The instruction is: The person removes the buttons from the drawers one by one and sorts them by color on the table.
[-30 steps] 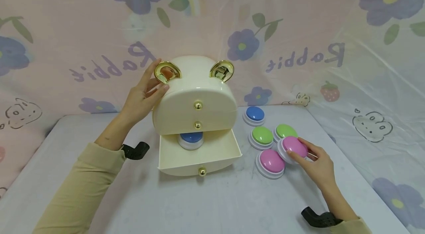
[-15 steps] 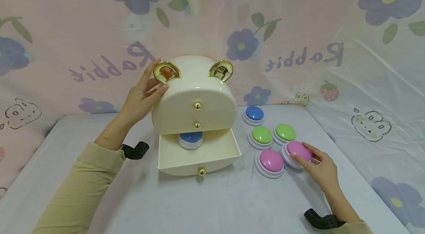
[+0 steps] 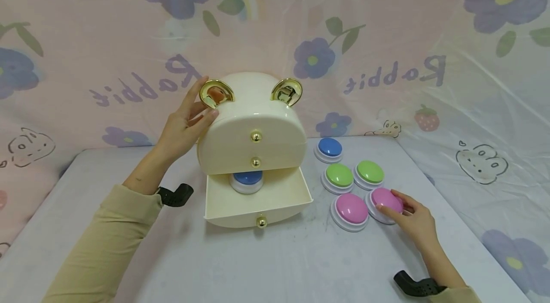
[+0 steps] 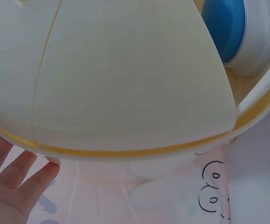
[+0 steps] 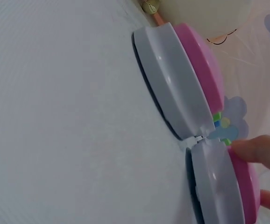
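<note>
A cream drawer cabinet [image 3: 251,124] with gold ears and knobs stands mid-table. My left hand [image 3: 182,129] holds its upper left side, fingers and thumb around the gold ear [image 3: 216,93]. Its bottom drawer [image 3: 275,198] is pulled out, with a blue push button [image 3: 248,179] on a white base inside, also visible in the left wrist view. At the right, my right hand [image 3: 414,219] pinches a pink push button [image 3: 386,200] between thumb and fingers. That button appears to sit on the table, beside another pink button [image 3: 351,208]. In the right wrist view both bases nearly touch.
Two green buttons [image 3: 339,175] sit behind the pink ones, and a blue button [image 3: 330,147] is farther back. A printed fabric backdrop [image 3: 258,36] rises behind the white table [image 3: 279,265]. Each wrist carries a black device [image 3: 176,195].
My right hand has lowered the pink button and brought it slightly toward me, away from the green ones, onto the table. The left hand and cabinet have stayed in place.
</note>
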A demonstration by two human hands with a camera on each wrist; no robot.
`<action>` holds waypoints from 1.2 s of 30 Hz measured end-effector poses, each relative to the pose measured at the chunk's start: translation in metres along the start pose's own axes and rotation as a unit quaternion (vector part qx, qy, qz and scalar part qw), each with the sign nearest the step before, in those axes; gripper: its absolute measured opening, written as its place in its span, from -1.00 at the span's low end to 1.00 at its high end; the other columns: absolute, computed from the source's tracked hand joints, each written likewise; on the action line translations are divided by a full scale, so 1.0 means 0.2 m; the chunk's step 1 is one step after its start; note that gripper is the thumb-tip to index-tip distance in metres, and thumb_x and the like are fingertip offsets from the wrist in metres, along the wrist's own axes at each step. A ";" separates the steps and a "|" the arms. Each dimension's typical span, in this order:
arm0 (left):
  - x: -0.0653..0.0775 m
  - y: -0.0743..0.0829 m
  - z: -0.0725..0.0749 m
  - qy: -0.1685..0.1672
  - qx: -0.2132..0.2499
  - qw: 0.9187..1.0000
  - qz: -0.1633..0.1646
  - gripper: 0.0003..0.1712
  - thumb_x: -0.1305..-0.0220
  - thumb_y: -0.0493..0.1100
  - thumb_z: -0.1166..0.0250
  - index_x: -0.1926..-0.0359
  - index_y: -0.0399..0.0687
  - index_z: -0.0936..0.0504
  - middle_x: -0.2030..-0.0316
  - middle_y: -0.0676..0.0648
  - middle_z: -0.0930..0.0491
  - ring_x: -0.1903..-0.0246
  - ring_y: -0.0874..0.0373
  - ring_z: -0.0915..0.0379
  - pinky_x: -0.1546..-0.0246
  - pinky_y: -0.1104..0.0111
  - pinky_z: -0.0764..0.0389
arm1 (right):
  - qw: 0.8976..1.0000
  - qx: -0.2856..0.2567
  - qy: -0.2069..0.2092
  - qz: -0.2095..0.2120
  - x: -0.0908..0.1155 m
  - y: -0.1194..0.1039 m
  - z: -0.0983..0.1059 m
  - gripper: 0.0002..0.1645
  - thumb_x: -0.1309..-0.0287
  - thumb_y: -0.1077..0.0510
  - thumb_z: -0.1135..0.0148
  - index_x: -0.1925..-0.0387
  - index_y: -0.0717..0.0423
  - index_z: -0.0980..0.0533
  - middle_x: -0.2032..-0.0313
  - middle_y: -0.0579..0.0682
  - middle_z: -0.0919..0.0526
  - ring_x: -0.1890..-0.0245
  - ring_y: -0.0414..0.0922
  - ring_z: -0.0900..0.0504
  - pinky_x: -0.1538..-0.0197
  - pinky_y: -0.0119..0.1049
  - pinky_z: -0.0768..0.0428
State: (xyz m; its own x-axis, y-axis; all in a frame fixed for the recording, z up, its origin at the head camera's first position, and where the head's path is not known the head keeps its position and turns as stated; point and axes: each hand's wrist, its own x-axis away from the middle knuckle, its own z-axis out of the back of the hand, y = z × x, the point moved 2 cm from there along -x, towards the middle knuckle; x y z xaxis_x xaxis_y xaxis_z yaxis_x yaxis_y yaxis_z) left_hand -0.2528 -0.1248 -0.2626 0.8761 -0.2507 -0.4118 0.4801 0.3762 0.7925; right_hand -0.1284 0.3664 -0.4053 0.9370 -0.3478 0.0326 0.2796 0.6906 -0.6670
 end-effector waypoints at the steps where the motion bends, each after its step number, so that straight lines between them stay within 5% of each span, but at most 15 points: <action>1: 0.00 0.00 0.00 0.000 0.000 1.000 -0.001 -0.18 -0.38 -0.05 -0.17 -0.48 0.52 0.07 -0.33 -0.22 -0.32 -0.35 -0.11 -0.22 -0.32 -0.06 -0.27 | 1.000 -0.003 -0.002 0.002 0.00 0.00 0.00 -0.10 -0.11 -0.18 -0.32 -0.35 0.20 -0.28 -0.23 0.41 -0.34 -0.15 0.27 -0.40 0.31 -0.69 -0.35; 4: 0.00 0.00 0.00 -0.001 0.001 1.000 0.000 -0.18 -0.38 -0.05 -0.16 -0.48 0.52 0.08 -0.32 -0.22 -0.33 -0.35 -0.11 -0.22 -0.32 -0.06 -0.27 | 1.000 -0.008 -0.003 0.012 0.00 0.01 -0.01 -0.12 -0.11 -0.14 -0.33 -0.34 0.22 -0.28 -0.23 0.40 -0.34 -0.17 0.29 -0.39 0.17 -0.59 -0.50; 6: 0.00 0.00 0.00 0.000 0.002 1.000 -0.001 -0.18 -0.38 -0.05 -0.16 -0.48 0.51 0.08 -0.32 -0.23 -0.34 -0.35 -0.10 -0.22 -0.32 -0.06 -0.27 | 1.000 -0.001 -0.003 0.019 -0.01 0.01 -0.02 -0.11 -0.12 -0.12 -0.32 -0.34 0.26 -0.26 -0.23 0.43 -0.30 -0.19 0.32 -0.33 -0.02 -0.30 -0.59; 9: 0.00 0.00 -0.01 0.001 0.003 1.000 -0.002 -0.18 -0.38 -0.06 -0.17 -0.48 0.50 0.07 -0.31 -0.23 -0.35 -0.34 -0.11 -0.23 -0.32 -0.06 -0.27 | 0.999 0.013 0.008 0.036 -0.01 -0.01 -0.02 -0.12 -0.13 -0.08 -0.32 -0.32 0.32 -0.25 -0.23 0.47 -0.25 -0.20 0.36 -0.26 -0.20 0.19 -0.42; 11: 0.00 0.00 -0.01 0.003 0.004 1.000 -0.004 -0.17 -0.38 -0.07 -0.17 -0.48 0.49 0.07 -0.31 -0.23 -0.35 -0.34 -0.11 -0.24 -0.32 -0.06 -0.28 | 0.998 0.018 0.023 0.049 -0.01 -0.03 -0.03 -0.15 -0.12 -0.05 -0.33 -0.30 0.34 -0.27 -0.21 0.48 -0.24 -0.18 0.36 -0.24 -0.20 0.28 -0.33; 19: 0.00 0.01 -0.01 0.002 0.001 1.000 -0.005 -0.18 -0.38 -0.07 -0.16 -0.49 0.47 0.07 -0.30 -0.22 -0.36 -0.35 -0.11 -0.22 -0.32 -0.06 -0.28 | 0.993 -0.064 0.073 0.066 0.02 -0.18 -0.04 -0.33 -0.14 0.01 -0.33 -0.21 0.26 -0.41 -0.22 0.36 -0.33 -0.26 0.27 -0.26 -0.29 0.25 -0.27; 22: 0.00 0.00 -0.01 0.005 -0.001 1.000 -0.006 -0.18 -0.38 -0.07 -0.16 -0.49 0.46 0.07 -0.30 -0.23 -0.36 -0.35 -0.13 -0.21 -0.31 -0.06 -0.28 | 0.989 -0.102 0.079 0.069 0.02 -0.24 -0.08 -0.40 -0.18 0.01 -0.30 -0.19 0.22 -0.44 -0.21 0.25 -0.40 -0.20 0.09 -0.40 -0.27 -0.23 -0.45; 26: 0.00 0.00 -0.01 0.006 0.000 1.000 -0.006 -0.18 -0.38 -0.06 -0.17 -0.48 0.47 0.06 -0.30 -0.23 -0.37 -0.35 -0.12 -0.22 -0.32 -0.06 -0.28 | 0.980 -0.160 0.075 0.092 0.02 -0.32 -0.14 -0.47 -0.21 0.06 -0.28 -0.16 0.19 -0.47 -0.15 0.15 -0.49 0.03 -0.35 -0.51 0.05 -0.79 -0.39; 29: 0.00 0.00 -0.01 0.006 0.004 1.000 -0.006 -0.19 -0.38 -0.06 -0.17 -0.48 0.49 0.05 -0.30 -0.22 -0.38 -0.34 -0.10 -0.23 -0.32 -0.04 -0.28 | 0.971 -0.201 0.061 0.112 0.02 -0.37 -0.18 -0.50 -0.21 0.11 -0.29 -0.14 0.21 -0.47 -0.10 0.11 -0.52 0.09 -0.50 -0.49 0.05 -0.77 -0.43; 36: 0.01 0.00 -0.01 0.005 0.007 1.000 -0.007 -0.20 -0.38 -0.06 -0.16 -0.48 0.48 0.05 -0.32 -0.21 -0.34 -0.34 -0.09 -0.24 -0.32 -0.05 -0.28 | 0.956 -0.257 0.029 0.138 0.03 -0.48 -0.26 -0.55 -0.17 0.18 -0.32 -0.06 0.29 -0.51 0.11 -0.26 -0.58 0.08 -0.39 -0.56 0.04 -0.67 -0.53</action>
State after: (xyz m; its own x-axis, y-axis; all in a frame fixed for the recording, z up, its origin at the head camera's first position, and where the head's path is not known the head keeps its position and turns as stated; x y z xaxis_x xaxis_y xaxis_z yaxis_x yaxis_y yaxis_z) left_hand -0.2517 -0.1237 -0.2635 0.8694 -0.2474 -0.4278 0.4924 0.3603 0.7923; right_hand -0.1614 0.2647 -0.3799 0.9428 -0.2429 -0.2282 -0.1297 0.3632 -0.9226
